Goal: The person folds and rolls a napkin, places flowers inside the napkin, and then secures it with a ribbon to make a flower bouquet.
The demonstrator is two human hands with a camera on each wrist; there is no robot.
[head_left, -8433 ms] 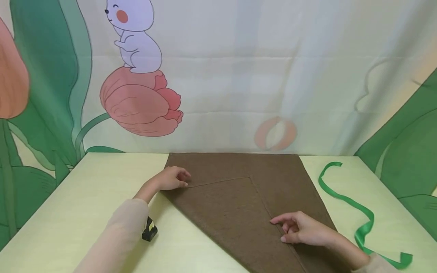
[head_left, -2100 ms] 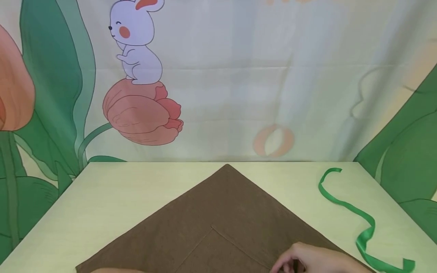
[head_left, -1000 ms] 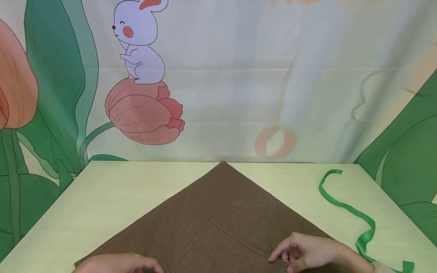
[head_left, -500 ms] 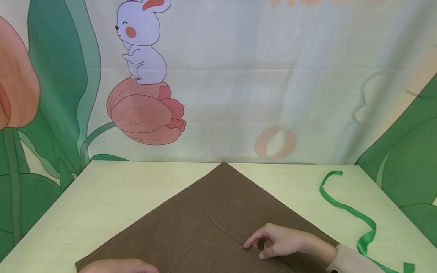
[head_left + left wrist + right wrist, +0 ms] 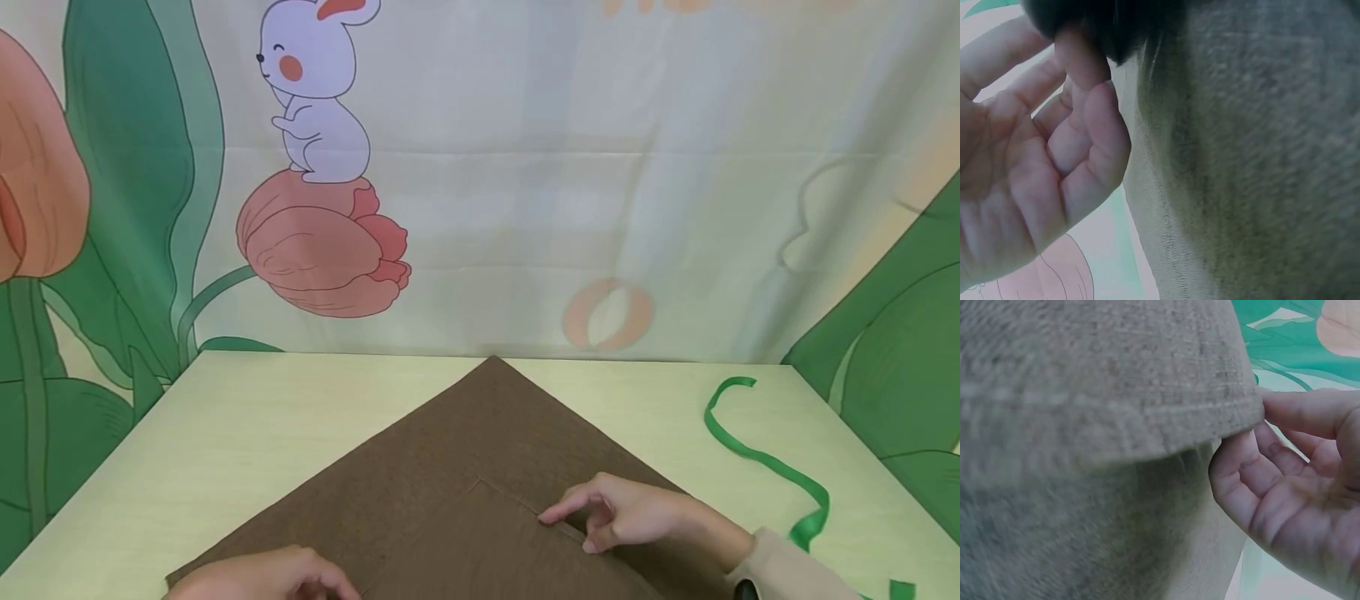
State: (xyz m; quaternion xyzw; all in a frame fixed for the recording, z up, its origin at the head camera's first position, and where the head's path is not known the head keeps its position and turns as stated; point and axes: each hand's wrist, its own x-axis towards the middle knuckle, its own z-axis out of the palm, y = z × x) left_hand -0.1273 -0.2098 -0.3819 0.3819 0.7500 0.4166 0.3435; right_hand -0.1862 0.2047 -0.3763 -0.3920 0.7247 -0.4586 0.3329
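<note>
A brown cloth (image 5: 480, 417) lies on the table, one corner pointing to the back edge. A folded-over layer lies on top of it, its hemmed edges meeting in a point near the middle. My right hand (image 5: 637, 512) pinches the right hemmed edge of this layer between thumb and fingers. In the right wrist view the stitched hem (image 5: 1235, 412) ends at those fingertips, lifted above the cloth below. At the lower left, my left hand (image 5: 262, 575) has its fingers curled at the cloth; in the left wrist view the fingers (image 5: 1094, 144) close at its dark, shadowed edge.
A green ribbon (image 5: 776, 465) lies in a loose wavy line on the right of the pale table (image 5: 247, 433). Behind the table hangs a curtain (image 5: 480, 208) printed with a rabbit and tulips. The beige right sleeve (image 5: 787, 567) shows at the lower right.
Since the oldest frame the cloth has turned from a straight back edge to a corner at the back. Lately my right hand has moved left and farther back along the hem, and the upper layer has shifted slightly.
</note>
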